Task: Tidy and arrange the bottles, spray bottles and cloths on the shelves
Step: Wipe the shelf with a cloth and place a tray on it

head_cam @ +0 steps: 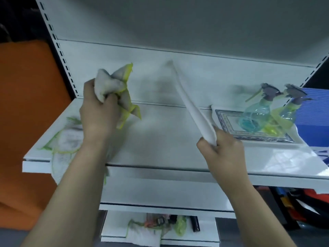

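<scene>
My left hand grips a crumpled grey cloth with yellow-green edging, held above the left part of the white shelf. My right hand grips the lower end of a white cloth, which stretches up and to the left in a long blurred strip. Two clear spray bottles with grey trigger heads, one bluish and one yellowish, stand on a patterned tray at the shelf's right. Another white cloth with green edging lies at the shelf's left edge and hangs over it.
The shelf's white back panel rises behind with slotted uprights at both sides. A lower shelf holds a cloth, a yellow-green item and dark small objects. An orange surface is at the left, and blue and red items at the right.
</scene>
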`<action>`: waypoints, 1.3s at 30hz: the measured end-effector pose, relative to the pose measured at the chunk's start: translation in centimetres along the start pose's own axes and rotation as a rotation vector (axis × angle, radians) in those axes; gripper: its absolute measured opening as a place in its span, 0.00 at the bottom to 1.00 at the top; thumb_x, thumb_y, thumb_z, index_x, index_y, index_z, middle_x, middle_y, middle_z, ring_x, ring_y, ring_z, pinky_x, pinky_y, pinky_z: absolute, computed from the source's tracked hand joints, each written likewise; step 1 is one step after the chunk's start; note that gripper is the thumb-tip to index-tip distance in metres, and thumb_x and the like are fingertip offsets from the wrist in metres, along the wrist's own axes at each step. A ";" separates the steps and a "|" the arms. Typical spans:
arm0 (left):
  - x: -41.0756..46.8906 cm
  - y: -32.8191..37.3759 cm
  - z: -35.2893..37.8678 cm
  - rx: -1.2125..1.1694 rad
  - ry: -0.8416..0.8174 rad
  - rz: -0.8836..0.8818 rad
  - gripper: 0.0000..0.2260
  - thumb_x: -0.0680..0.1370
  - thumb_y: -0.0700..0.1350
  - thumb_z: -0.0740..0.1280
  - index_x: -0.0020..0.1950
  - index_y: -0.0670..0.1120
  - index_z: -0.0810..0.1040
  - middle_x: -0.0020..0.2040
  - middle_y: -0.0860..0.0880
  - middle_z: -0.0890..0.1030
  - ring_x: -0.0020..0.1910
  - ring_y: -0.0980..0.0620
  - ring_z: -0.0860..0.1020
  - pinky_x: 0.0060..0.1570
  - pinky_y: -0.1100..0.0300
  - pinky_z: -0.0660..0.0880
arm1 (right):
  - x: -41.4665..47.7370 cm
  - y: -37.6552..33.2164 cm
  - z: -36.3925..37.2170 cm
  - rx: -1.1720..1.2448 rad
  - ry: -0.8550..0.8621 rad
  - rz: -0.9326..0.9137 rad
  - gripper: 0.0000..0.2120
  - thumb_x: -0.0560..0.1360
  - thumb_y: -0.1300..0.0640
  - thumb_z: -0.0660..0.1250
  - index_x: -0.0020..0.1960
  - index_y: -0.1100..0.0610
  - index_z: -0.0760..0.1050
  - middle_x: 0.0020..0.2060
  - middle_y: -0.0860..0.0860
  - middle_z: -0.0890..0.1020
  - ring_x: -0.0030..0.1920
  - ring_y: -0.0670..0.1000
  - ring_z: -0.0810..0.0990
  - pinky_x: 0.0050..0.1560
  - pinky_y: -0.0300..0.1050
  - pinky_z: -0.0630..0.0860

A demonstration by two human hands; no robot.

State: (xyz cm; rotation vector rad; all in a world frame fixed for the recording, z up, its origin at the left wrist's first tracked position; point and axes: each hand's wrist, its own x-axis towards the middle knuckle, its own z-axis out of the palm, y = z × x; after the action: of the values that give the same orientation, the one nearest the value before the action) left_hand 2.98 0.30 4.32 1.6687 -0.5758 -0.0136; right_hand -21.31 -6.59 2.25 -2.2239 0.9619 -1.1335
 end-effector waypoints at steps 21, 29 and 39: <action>-1.7 -0.6 2.9 0.691 -0.644 0.545 0.26 0.79 0.45 0.65 0.75 0.57 0.64 0.60 0.44 0.76 0.56 0.39 0.77 0.50 0.47 0.76 | -1.6 2.4 6.5 -0.358 -0.600 -0.203 0.19 0.66 0.62 0.64 0.55 0.59 0.84 0.54 0.56 0.84 0.61 0.56 0.80 0.66 0.46 0.68; -2.8 -5.4 3.2 0.672 -1.076 0.457 0.34 0.74 0.54 0.67 0.78 0.62 0.57 0.76 0.54 0.67 0.74 0.51 0.65 0.72 0.50 0.63 | -1.8 2.3 4.7 -0.375 -0.650 -0.053 0.13 0.69 0.51 0.69 0.52 0.49 0.83 0.49 0.48 0.85 0.54 0.53 0.79 0.60 0.41 0.71; 1.1 -6.0 -8.4 0.472 -0.577 0.261 0.20 0.79 0.46 0.64 0.72 0.56 0.72 0.69 0.52 0.73 0.69 0.51 0.69 0.68 0.55 0.67 | 1.7 -8.3 7.6 -0.236 -0.601 0.004 0.10 0.76 0.42 0.66 0.53 0.44 0.81 0.44 0.41 0.82 0.46 0.42 0.79 0.50 0.42 0.76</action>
State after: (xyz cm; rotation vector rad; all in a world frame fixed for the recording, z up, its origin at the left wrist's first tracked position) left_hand 8.91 8.07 0.74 2.0381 -1.3100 -0.1869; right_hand -11.19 -1.84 4.37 -2.5178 0.8614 -0.3054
